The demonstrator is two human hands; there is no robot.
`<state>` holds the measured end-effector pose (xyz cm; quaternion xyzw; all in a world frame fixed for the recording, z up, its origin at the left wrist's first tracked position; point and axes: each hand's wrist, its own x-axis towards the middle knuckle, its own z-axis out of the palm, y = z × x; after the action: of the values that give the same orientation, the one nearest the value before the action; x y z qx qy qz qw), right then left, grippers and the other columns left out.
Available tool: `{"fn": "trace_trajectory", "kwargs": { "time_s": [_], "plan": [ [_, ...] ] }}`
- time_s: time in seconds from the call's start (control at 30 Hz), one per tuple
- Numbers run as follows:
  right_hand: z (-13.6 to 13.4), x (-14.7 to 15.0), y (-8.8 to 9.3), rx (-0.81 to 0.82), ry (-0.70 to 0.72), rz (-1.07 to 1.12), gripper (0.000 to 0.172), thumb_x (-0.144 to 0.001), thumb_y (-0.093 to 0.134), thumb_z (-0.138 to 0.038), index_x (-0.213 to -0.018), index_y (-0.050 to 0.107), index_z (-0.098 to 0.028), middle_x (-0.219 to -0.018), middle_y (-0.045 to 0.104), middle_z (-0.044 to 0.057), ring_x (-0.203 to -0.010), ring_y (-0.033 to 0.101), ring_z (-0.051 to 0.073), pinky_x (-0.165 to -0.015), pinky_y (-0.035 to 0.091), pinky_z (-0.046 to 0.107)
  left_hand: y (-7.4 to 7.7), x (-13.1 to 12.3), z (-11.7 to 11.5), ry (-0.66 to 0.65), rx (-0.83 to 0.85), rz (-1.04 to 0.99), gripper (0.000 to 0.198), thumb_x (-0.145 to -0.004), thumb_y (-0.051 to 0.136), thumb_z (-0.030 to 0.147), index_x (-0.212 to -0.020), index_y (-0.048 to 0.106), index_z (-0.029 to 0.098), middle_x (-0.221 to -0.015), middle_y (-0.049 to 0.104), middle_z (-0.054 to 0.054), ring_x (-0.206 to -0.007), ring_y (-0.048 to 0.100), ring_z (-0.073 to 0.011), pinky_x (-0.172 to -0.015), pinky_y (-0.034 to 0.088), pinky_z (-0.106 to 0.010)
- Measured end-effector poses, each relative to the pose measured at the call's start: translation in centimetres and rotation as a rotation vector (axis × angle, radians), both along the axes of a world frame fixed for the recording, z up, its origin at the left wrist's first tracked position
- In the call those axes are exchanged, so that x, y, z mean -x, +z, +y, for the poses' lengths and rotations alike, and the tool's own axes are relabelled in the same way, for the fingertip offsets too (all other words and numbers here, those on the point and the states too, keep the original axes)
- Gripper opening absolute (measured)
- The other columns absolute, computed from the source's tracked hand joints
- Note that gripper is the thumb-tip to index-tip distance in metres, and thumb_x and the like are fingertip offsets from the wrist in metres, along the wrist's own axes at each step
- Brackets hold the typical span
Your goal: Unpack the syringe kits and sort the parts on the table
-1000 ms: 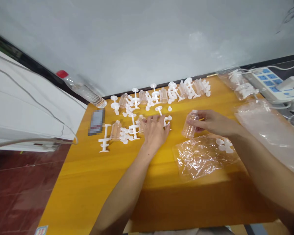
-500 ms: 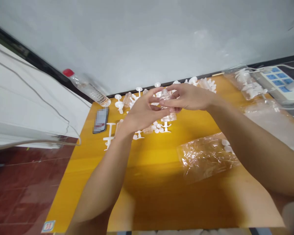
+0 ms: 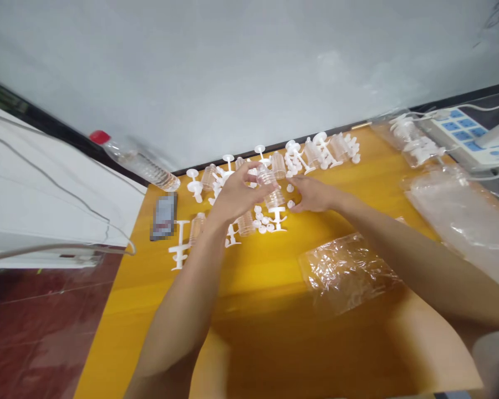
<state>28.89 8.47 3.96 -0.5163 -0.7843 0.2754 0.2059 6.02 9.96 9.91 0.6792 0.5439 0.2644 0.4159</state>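
My left hand (image 3: 243, 191) has its thumb and fingers around a clear ribbed plastic cylinder (image 3: 270, 185) near the middle of the yellow table. Just right of it is my right hand (image 3: 311, 194), apart from the cylinder, its fingertips at a small white cap (image 3: 291, 204); whether it grips the cap is too small to tell. Below the cylinder lies a white plunger-shaped piece (image 3: 278, 219), with a cluster of small white caps (image 3: 263, 219) beside it. More clear cylinders (image 3: 278, 164) and white pieces stand or lie along the back edge.
A bottle with a red cap (image 3: 149, 169) leans at the back left, above a phone (image 3: 164, 216). A crinkled clear bag (image 3: 349, 271) lies right of centre on the table (image 3: 258, 316). Farther right are another plastic bag (image 3: 461, 205) and a power strip (image 3: 469, 133).
My right hand has come off the clear cylinder and moved slightly right and down to the small caps. My left hand still has the cylinder, now slightly farther left in view.
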Motion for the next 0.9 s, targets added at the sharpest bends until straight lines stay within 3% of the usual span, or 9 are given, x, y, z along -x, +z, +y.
{"fn": "trace_trajectory", "kwargs": {
  "time_s": [0.17,0.37,0.5,0.67,0.8,0.9],
  "plan": [
    [0.4,0.3,0.0,-0.019,0.032,-0.027,0.029,-0.080,0.069,-0.019,-0.109,0.072,-0.014,-0.105,0.073,0.010,-0.094,0.064,0.022,-0.087,0.045,0.030,-0.4,-0.6,-0.2,-0.052,-0.044,0.100,0.066,-0.076,0.083,0.046,-0.135,0.063,0.025,-0.107,0.069,-0.005,-0.073,0.067,-0.0148,-0.070,0.057,-0.031],
    [0.5,-1.1,-0.5,-0.020,0.001,-0.110,0.001,-0.081,0.067,-0.018,-0.080,0.068,-0.017,-0.084,0.071,0.005,-0.080,0.063,0.021,-0.076,0.041,0.030,-1.1,-3.9,-1.2,-0.165,-0.110,0.269,0.058,-0.080,0.077,0.045,-0.132,0.064,0.024,-0.097,0.072,-0.004,-0.080,0.068,-0.0205,-0.070,0.052,-0.031],
    [0.2,-1.6,-0.5,-0.037,0.001,-0.101,0.004,-0.083,0.064,-0.019,-0.082,0.068,-0.018,-0.083,0.069,0.004,-0.077,0.060,0.019,-0.073,0.039,0.029,-1.3,-4.8,-1.8,-0.153,-0.176,0.423,0.055,-0.081,0.076,0.043,-0.131,0.064,0.024,-0.100,0.074,-0.006,-0.088,0.070,-0.0265,-0.080,0.052,-0.038],
    [0.8,-0.7,-0.5,-0.039,0.105,-0.101,0.008,-0.083,0.065,-0.015,-0.076,0.065,-0.017,-0.081,0.067,0.004,-0.076,0.057,0.016,-0.073,0.038,0.027,-2.2,-3.9,-1.9,-0.102,-0.169,0.393,0.058,-0.082,0.077,0.051,-0.131,0.065,0.023,-0.109,0.076,-0.007,-0.094,0.072,-0.0279,-0.085,0.052,-0.039],
    [1.4,-0.7,-0.8,-0.025,0.090,-0.115,0.011,-0.082,0.066,-0.015,-0.071,0.065,-0.017,-0.075,0.066,0.003,-0.073,0.055,0.016,-0.071,0.036,0.027,-3.4,-3.8,-2.1,-0.085,-0.182,0.395,0.055,-0.083,0.077,0.050,-0.130,0.065,0.024,-0.110,0.077,-0.007,-0.097,0.073,-0.0274,-0.088,0.052,-0.038],
    [1.4,-1.3,-1.0,-0.032,0.064,-0.089,0.007,-0.082,0.066,-0.016,-0.080,0.072,-0.018,-0.080,0.070,0.003,-0.076,0.058,0.017,-0.073,0.037,0.026,-4.2,-4.2,-2.3,-0.090,-0.263,0.415,0.056,-0.086,0.076,0.048,-0.134,0.064,0.023,-0.112,0.077,-0.009,-0.103,0.072,-0.0293,-0.091,0.052,-0.039]
  ]
}}
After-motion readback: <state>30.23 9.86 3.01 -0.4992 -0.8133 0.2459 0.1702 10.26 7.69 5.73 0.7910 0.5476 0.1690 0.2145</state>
